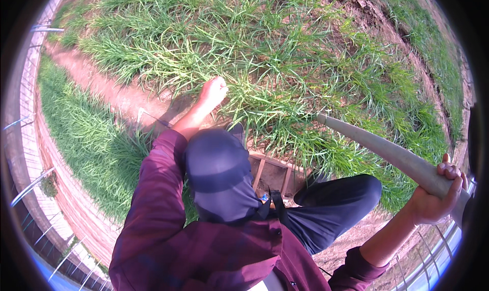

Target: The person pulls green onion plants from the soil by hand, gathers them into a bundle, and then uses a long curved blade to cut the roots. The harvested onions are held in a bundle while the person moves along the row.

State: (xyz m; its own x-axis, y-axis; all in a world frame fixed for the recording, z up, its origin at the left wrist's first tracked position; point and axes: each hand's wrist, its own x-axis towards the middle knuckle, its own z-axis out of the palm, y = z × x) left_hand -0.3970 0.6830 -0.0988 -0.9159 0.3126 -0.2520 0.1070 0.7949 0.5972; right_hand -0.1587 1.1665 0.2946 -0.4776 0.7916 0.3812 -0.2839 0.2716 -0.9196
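Head view looks down on a person crouched at a grass bed: the left hand [213, 91] is closed around a tuft of grass [239, 95] at the bed's near edge, and the right hand [435, 199] is wrapped around a curved sickle [377, 143] raised right of that tuft; gathering looks done, and cutting would need the blade low, clear of the fingers

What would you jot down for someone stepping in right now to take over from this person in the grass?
Left hand: closed in a fist on a tuft of the tall grass, arm stretched forward.
Right hand: gripping a long curved handle, raised out to the side; its far end hides in the blades.
You are crouched, right knee forward, beside a bare dirt path.
Done: no cut grass shows anywhere.
Left: the grasped tuft stands uncut.
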